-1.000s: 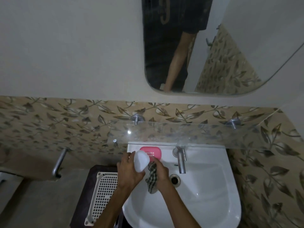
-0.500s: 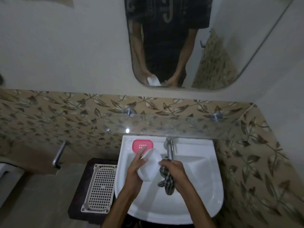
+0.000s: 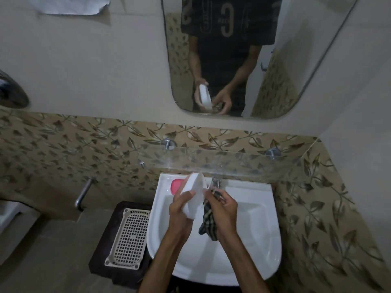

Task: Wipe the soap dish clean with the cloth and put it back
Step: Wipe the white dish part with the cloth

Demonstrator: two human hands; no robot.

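Observation:
My left hand (image 3: pixel 181 206) grips a white oval soap dish (image 3: pixel 193 194), held tilted on edge above the white sink (image 3: pixel 258 240). My right hand (image 3: pixel 225 210) is closed on a dark checked cloth (image 3: pixel 208 224), pressed against the dish's right side, and the cloth's end hangs down over the basin. A pink piece (image 3: pixel 176 186), partly hidden behind the dish, lies on the sink's back left ledge.
The tap (image 3: pixel 216 182) stands just behind my right hand. A glass shelf (image 3: pixel 243 163) juts out above the sink's back edge. Left of the sink, a cream perforated basket (image 3: pixel 129 237) sits on a dark stand. A mirror (image 3: pixel 232 60) hangs above and a metal bar (image 3: pixel 83 193) at left.
The camera tilted up and the view shifted. My left hand turned the dish more upright and raised it toward the shelf; my right hand stayed against it with the cloth.

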